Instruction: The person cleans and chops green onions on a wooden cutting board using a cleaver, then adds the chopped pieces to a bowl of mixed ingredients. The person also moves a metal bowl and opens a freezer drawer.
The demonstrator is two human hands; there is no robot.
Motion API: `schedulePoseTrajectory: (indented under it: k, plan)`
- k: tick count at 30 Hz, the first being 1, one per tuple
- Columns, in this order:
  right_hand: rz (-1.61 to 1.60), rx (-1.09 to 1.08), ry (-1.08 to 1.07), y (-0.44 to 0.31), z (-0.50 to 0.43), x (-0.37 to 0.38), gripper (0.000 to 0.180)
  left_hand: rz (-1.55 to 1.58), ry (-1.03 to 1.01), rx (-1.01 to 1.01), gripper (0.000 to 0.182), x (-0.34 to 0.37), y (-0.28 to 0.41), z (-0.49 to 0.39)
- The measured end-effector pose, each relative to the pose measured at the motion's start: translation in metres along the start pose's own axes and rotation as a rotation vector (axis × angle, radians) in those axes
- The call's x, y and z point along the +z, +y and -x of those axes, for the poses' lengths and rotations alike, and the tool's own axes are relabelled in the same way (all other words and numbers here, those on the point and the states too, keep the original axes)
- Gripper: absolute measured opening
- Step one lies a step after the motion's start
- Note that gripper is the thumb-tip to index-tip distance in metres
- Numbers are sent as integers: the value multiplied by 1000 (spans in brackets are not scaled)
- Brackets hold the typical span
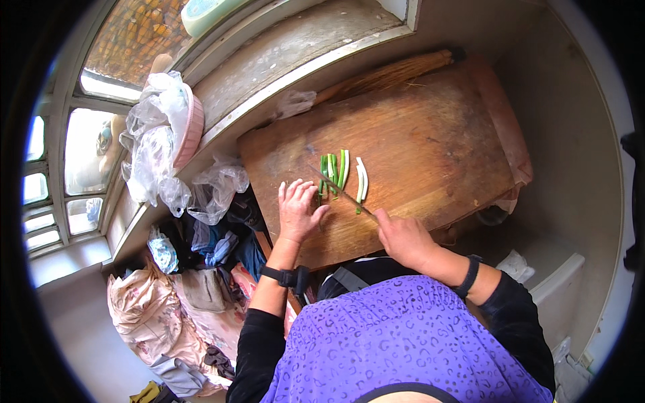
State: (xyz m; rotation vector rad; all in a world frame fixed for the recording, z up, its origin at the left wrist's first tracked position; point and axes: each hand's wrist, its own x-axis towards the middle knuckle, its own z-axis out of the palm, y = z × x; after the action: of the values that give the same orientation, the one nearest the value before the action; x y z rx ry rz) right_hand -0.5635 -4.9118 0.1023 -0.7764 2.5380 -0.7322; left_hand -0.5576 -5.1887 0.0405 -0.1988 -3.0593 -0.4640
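My right hand [404, 238] is closed around the handle of a kitchen knife [345, 195], whose blade points up and left across the green onion pieces. My left hand [299, 209] rests with its fingers apart at the left of the pieces, near the blade, and appears to hold nothing. Several cut lengths of green onion [344, 169] lie side by side on a wooden cutting board [423, 146]. To the right of the blade, paler green onion stalks [363, 179] lie apart from the others. The blade hides part of the pieces beneath it.
A straw whisk broom [388, 75] lies along the board's far edge by a windowsill [297, 48]. Plastic bags [156, 146] and a pink basket [191, 128] stand at the left. Piled clothes and cloths [146, 312] lie lower left. Pinkish cloth [509, 136] borders the board's right side.
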Motion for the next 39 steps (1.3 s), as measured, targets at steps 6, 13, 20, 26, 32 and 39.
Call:
schedulePoseTrajectory:
  k: [6,13,20,26,32,39]
  plan:
    - [154,-78,4,-11,-15,16,12,-29,195,-31,15,16,7,4]
    - [227,-92,14,-16,-14,19,11,124,181,-135,10,29,-4,9]
    - [152,44,-54,-30,-28,37,9,213,187,-172,6,37,-4,17]
    - [165,51,-86,-26,-7,32,13,261,247,-352,3,24,-31,24]
    - [151,64,-78,-24,-4,24,11,1270,221,-764,8,20,-59,22]
    - [-73,135,-33,-22,2,9,21,1743,397,-890,11,16,-65,20]
